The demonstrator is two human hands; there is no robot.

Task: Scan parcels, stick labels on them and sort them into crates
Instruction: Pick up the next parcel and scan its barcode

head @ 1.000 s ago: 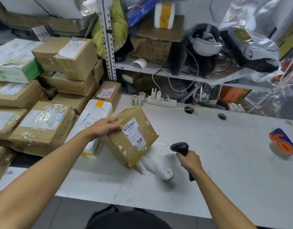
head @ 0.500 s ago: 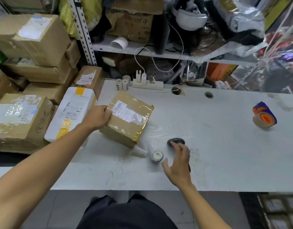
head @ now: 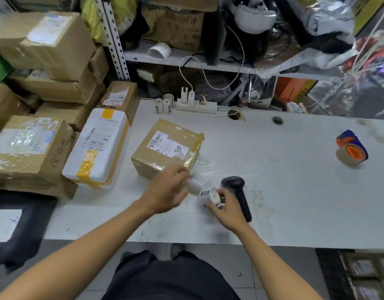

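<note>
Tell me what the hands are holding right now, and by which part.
Both hold the label roll: the right hand at its round end, the left hand at the loose strip.

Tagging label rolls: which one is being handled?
The label roll near the table's front edge, held by both hands beside the scanner; the other rolls stand untouched by the power strip.

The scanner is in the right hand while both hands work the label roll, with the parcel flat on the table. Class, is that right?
Not quite. In the head view the scanner lies on the table, unheld; the right hand and left hand both hold the label roll. The parcel lies flat.
</note>
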